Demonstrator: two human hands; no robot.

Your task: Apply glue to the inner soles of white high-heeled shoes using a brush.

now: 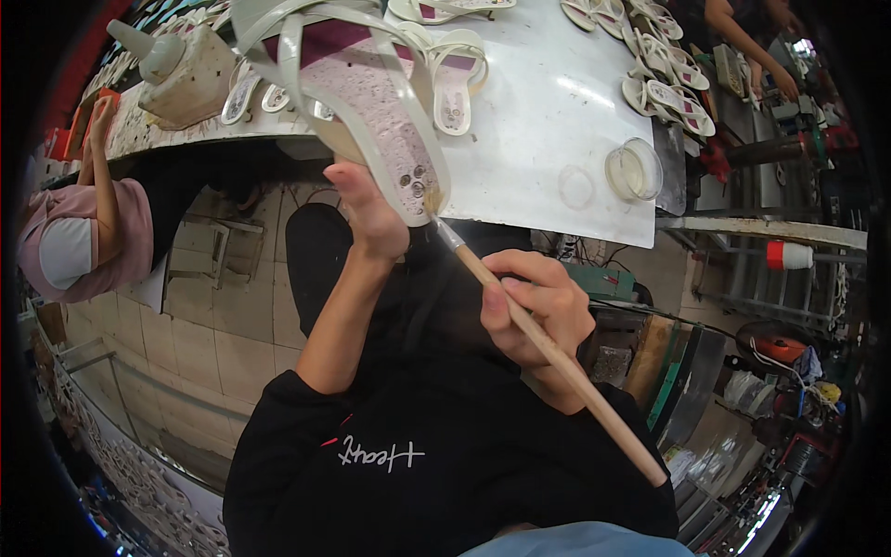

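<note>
In my left hand (367, 212) is a white strappy sandal (376, 102), gripped from beneath, its heel end pointing toward me. Its footbed is pale pink and speckled, with a dark purple patch farther up and small round metal-looking marks near the heel. The fingers under the sole are hidden. My right hand (540, 311) is closed around a long wooden-handled paintbrush (566, 367). The brush's bristles touch the footbed at the heel edge. On the table beyond, another white sandal (453, 93) lies just right of the held one.
A white table (529, 176) spans the front. A round clear dish (634, 170) stands near its right edge. Far left is a dirty pale squeeze bottle (176, 74). More sandals (664, 93) lie back right. One person (97, 223) sits at left; another person's arm (747, 42) shows at upper right.
</note>
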